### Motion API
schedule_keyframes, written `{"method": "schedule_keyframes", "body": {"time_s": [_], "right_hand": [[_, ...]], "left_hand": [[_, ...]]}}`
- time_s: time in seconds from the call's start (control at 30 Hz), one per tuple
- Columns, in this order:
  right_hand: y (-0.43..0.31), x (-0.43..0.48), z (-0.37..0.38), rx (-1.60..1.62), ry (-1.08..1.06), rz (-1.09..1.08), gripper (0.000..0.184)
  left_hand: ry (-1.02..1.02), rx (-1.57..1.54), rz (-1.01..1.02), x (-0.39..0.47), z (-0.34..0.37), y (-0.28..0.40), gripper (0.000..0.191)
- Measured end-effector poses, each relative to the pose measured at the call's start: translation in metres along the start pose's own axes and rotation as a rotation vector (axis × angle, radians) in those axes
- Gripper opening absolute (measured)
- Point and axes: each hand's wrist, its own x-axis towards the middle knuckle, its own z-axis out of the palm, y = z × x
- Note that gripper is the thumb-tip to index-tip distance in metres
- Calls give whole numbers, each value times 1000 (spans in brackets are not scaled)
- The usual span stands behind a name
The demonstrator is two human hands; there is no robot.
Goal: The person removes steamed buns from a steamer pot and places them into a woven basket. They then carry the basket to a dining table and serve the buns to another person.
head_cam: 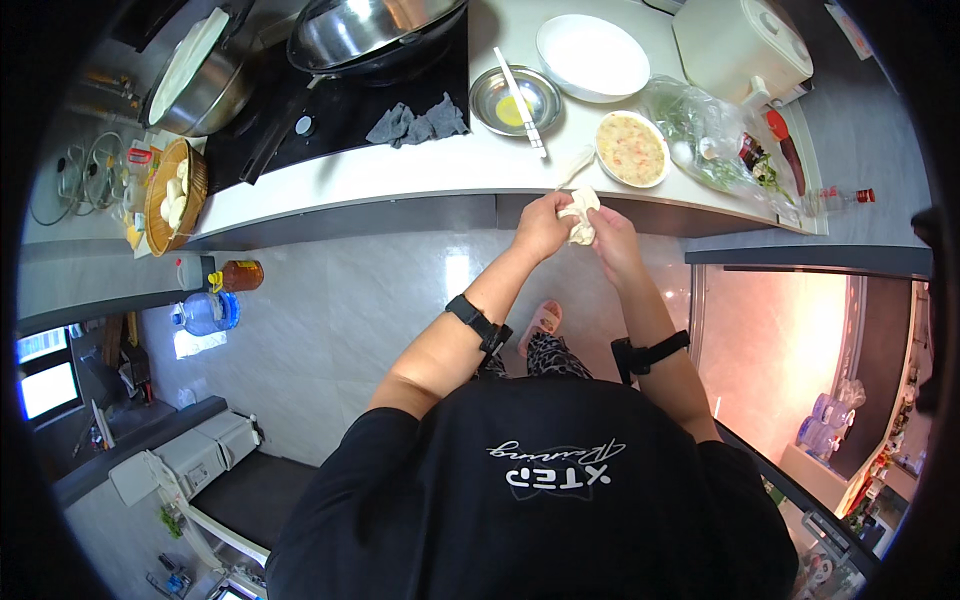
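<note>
My left hand [544, 227] and my right hand [616, 238] pinch a folded piece of pale dough [581, 214] between them, held just off the counter's front edge. Right beside it, a small white bowl [632, 150] holds a pale chunky filling with orange bits. A thin pale object [576, 166], too indistinct to name, lies on the counter behind my left hand. Farther back stands a stainless steel bowl [489, 112] with some yellow liquid in it. A pair of white chopsticks [517, 97] rests across that bowl.
Behind stand a large white bowl [592, 56] and a cream rice cooker [739, 49]. A plastic bag of greens [694, 142] lies right. Left are a black cooktop [330, 124], grey cloth [418, 125], lidded wok [375, 34], steel pot [217, 94] and wicker basket [154, 214] of pale rounded pieces.
</note>
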Motion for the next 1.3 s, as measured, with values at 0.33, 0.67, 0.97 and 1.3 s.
{"method": "schedule_keyframes", "body": {"time_s": [0.33,0.67,0.97,1.3], "right_hand": [[-17,-2,-67,-135,294,-92,25],[-10,11,-66,-455,93,-122,26],[-3,87,18,-484,159,-269,16],[10,114,21,-712,248,-248,30]], "left_hand": [[164,-17,-138,22,3,20,8],[542,132,0,38,23,5,17],[232,62,-25,46,23,4,32],[114,16,101,-11,-8,9,45]]}}
